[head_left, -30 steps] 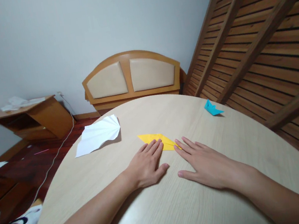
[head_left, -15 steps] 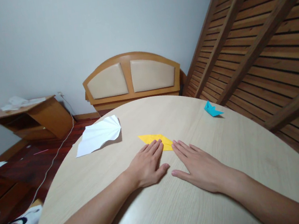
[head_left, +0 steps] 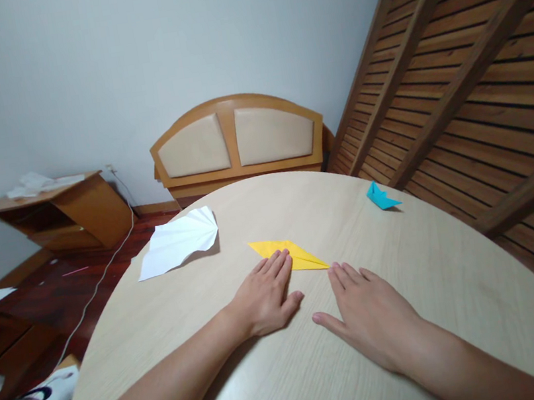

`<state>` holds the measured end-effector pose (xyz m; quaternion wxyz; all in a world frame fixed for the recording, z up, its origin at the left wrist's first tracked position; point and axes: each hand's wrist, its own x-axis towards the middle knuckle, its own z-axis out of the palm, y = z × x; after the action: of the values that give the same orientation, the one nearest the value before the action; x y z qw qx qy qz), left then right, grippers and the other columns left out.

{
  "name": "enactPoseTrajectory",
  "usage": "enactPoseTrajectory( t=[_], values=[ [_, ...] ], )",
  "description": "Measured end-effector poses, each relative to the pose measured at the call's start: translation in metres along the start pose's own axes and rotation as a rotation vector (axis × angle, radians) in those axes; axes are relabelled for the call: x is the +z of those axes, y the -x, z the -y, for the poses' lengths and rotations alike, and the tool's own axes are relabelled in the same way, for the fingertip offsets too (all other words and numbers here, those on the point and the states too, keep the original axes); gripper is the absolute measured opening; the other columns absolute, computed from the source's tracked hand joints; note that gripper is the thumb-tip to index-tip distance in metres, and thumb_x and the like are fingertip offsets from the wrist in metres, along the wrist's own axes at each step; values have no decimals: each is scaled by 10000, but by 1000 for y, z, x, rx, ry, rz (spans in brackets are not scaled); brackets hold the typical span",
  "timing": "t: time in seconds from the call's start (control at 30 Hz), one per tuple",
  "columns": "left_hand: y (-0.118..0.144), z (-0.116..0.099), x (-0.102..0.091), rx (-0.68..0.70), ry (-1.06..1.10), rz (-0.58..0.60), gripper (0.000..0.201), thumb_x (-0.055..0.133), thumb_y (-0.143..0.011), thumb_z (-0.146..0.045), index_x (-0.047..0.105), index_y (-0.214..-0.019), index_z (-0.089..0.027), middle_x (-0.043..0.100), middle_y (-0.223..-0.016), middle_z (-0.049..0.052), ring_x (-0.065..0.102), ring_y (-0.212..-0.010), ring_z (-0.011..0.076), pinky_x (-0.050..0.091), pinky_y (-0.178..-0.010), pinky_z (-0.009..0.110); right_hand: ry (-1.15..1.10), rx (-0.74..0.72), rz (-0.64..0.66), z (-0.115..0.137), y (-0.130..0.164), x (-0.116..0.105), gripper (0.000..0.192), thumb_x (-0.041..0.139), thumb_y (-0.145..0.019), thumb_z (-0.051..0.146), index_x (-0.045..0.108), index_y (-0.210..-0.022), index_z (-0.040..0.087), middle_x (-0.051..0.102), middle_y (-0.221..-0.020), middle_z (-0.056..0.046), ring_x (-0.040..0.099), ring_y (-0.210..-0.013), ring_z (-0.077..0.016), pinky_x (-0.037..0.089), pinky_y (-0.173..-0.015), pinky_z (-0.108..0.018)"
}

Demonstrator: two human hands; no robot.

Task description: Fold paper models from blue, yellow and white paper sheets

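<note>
The slatted wooden frame (head_left: 467, 63) leans against the wall on the right and fills that side of the view. Below it, the round pale counter (head_left: 434, 282) takes up the whole lower half. Beyond the counter's far edge stands a wooden headboard (head_left: 237, 141) with 2 padded beige panels, and to the left of that a low wooden side table (head_left: 68, 213) carries some loose white papers on its top. A white cable (head_left: 102, 275) trails across the dark floor between them.

On the counter, both forearms reach in from the near edge. The left hand (head_left: 264, 297) lies palm down, its fingers flat and close together, with the fingertips resting on the near left edge of the yellow folded paper (head_left: 288, 255). The right hand (head_left: 369, 315) also lies flat, fingers slightly spread and the thumb out to the side; its fingertips sit just beside the paper's pointed right end, and whether they touch it cannot be told. Neither hand grips anything.

The yellow folded paper lies flat near the middle of the counter, a long narrow diamond shape. A white pleated paper (head_left: 177, 241) sits near the left rim, well apart from the hands. A small blue folded paper (head_left: 379, 196) stands near the far right rim.
</note>
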<state>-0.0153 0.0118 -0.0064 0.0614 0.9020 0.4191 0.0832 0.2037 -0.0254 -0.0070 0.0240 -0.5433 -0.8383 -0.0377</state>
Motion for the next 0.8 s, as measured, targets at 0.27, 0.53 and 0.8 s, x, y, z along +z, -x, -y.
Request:
enactPoseTrajectory(
  t=[0.27, 0.53, 0.8],
  values=[
    [-1, -1, -9, 15, 21, 63, 684, 412, -984, -428, 291, -1543, -54, 255, -1618, 191, 213, -1520, 288, 212, -1236, 437, -158, -229, -55, 9, -22, -10, 713, 329, -1004, 590, 384, -1536, 118, 334, -1601, -160, 294, -1492, -306, 306, -1189, -527],
    [-2, 1, 2, -128, -52, -20, 564, 313, -1027, -367, 364, -1520, -98, 336, -1598, 153, 269, -1499, 320, 273, -1202, 498, -194, -207, 57, 4, -20, -20, 672, 456, -990, 528, 480, -1457, 46, 432, -1533, -238, 414, -1421, -363, 369, -1145, -549],
    [2, -14, 0, -254, -148, -171, 554, 353, -998, -289, 368, -1502, -59, 356, -1590, 170, 316, -1485, 295, 309, -1185, 478, -178, -142, -69, 12, -24, -27, 245, 552, -977, 335, 709, -985, 148, 696, -967, -138, 653, -977, -294, 533, -889, -449]
  ],
)
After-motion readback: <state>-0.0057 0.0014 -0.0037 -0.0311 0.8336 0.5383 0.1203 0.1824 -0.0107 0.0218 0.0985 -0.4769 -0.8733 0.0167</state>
